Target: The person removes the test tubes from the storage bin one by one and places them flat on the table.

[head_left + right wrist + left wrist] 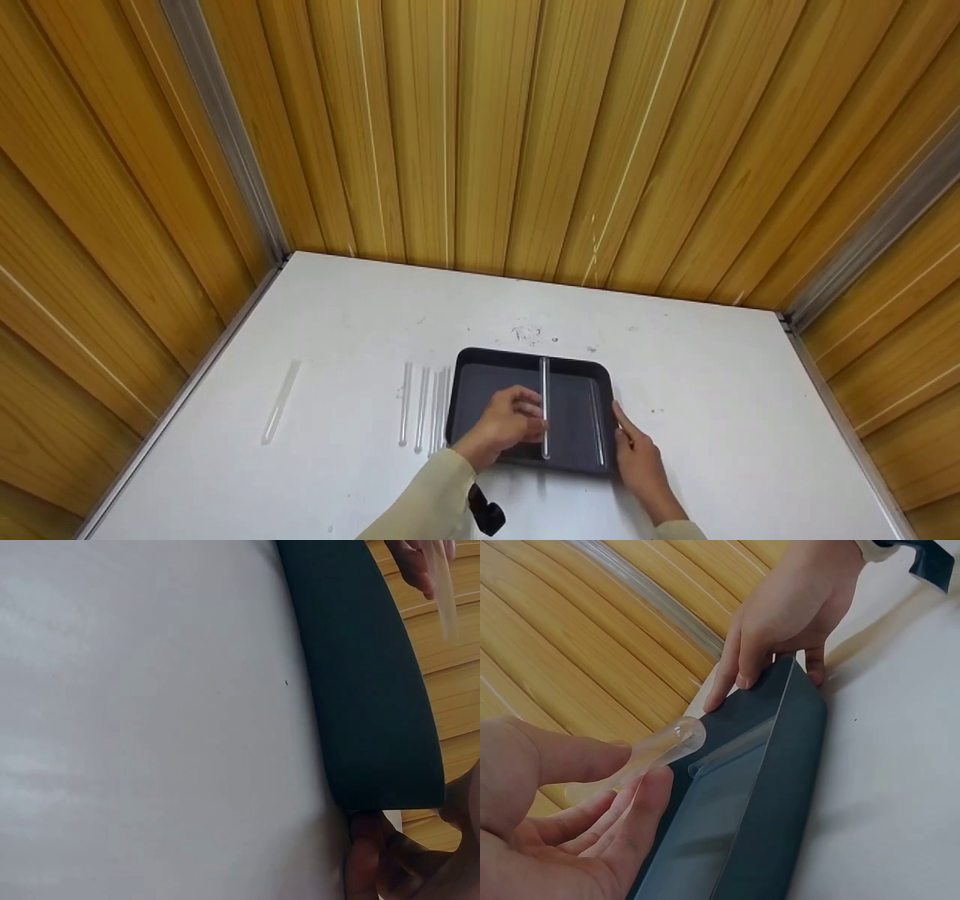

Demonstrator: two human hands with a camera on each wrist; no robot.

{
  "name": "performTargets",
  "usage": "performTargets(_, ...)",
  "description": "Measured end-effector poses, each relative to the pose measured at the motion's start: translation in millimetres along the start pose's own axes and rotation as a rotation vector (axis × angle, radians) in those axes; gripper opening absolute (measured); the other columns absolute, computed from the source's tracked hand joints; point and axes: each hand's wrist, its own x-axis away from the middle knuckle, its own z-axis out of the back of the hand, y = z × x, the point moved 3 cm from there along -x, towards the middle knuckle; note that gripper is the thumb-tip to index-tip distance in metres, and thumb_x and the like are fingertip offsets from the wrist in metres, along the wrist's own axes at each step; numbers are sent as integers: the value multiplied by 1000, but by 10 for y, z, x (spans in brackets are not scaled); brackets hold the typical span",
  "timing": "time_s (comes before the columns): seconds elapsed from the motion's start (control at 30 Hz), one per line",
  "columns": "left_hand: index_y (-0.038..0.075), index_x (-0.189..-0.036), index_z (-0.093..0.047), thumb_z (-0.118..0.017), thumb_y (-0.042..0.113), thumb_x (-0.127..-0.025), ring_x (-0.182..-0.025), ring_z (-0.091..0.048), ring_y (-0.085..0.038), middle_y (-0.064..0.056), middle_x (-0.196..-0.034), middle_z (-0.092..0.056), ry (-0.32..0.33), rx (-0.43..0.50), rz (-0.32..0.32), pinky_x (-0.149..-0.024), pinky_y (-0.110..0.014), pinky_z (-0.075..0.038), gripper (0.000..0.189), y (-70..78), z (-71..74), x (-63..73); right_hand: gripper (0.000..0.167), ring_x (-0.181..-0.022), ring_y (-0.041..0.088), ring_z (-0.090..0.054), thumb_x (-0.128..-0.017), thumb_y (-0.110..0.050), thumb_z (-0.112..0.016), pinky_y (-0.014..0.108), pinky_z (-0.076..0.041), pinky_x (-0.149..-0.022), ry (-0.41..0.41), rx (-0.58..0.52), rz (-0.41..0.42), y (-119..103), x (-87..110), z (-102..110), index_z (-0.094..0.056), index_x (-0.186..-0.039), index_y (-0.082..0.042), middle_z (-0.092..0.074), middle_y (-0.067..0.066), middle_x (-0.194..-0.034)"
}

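My left hand (510, 420) pinches a clear glass test tube (545, 390) between thumb and fingers, over the dark rectangular tray (532, 466). In the left wrist view, the rounded end of this tube points toward the tray. Another test tube (598, 424) lies inside along the tray's right side. At the tray's right wall, my right hand (641, 461) holds the edge, its fingers spread along the wall. The right wrist view shows the tray's outer wall (367, 690) with fingers (364, 862) at its corner.
Several more clear test tubes (405, 405) lie side by side on the white table (360, 307), just left of the tray. A single tube (280, 403) lies farther left, slightly slanted. Wood-patterned walls (487, 135) enclose the table at the back and sides.
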Motion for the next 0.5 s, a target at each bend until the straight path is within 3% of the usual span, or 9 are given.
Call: performTargets(0.5, -6, -116, -55, -67, -9, -78, -75, -64, -16, -11, -94, -62, -33, 43, -22, -74, -34, -60, 39, 63, 195, 134, 51, -145, 37, -23, -104, -14, -29, 53, -21, -117, -39, -25, -27, 10, -11, -5, -23, -153, -24, -25, 16, -157)
